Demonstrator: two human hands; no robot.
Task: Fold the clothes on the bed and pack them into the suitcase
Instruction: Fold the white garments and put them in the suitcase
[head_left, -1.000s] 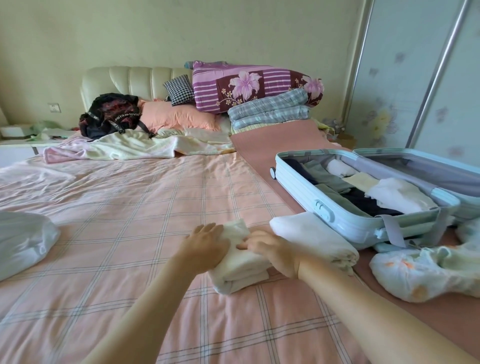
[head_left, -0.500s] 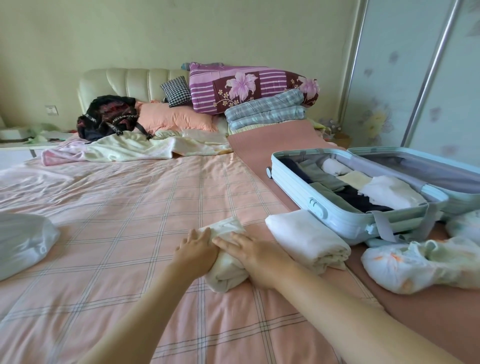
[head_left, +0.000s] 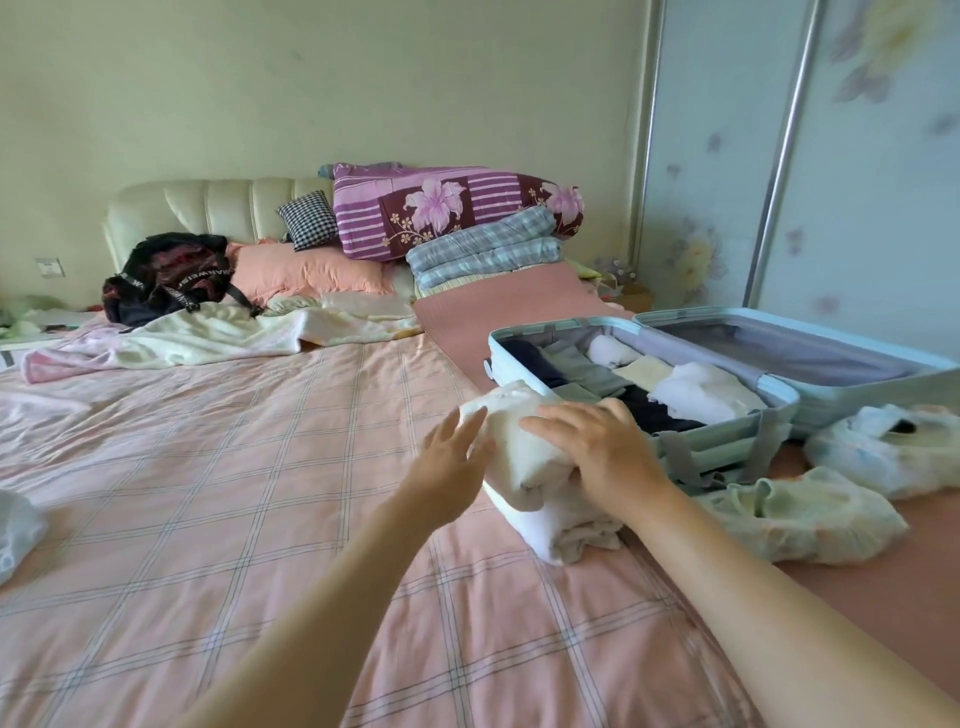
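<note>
Newly lifted for packing, the folded cream cloth bundle (head_left: 519, 441) is seemingly gripped by the right hand (head_left: 605, 454), left hand (head_left: 452, 467) flat-fingered alongside.

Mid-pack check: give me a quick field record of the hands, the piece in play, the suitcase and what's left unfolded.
Piece in play: cream folded garment, between both hands, over a white folded garment on the bed
Left hand: fingers straight, against its left side
Right hand: grips its top and right side
Suitcase: open on bed, partly filled
Unfolded: two crumpled pale garments by the suitcase
</note>
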